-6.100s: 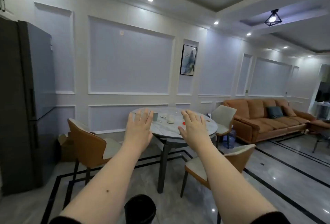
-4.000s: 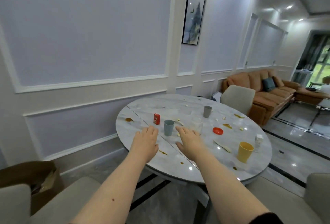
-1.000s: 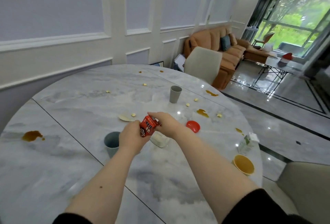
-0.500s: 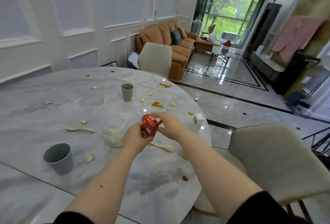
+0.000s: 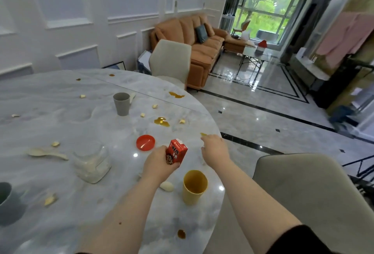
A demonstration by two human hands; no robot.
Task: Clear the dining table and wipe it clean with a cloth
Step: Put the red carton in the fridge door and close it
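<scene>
Clearing step in hand; wiping not started, no cloth seen. Red carton (image 5: 176, 152) is gripped by the left hand (image 5: 159, 164), fingers curled round it, held above the dining table (image 5: 60, 104) near its 3 o'clock edge. Right hand (image 5: 214, 148) is stretched out at the carton's 3 o'clock; its fingers are hidden, so grip cannot be told. Yellow cup (image 5: 194, 187) stands at the carton's 5 o'clock, likely collected next; spills (image 5: 162, 121) call for the cloth afterwards.
</scene>
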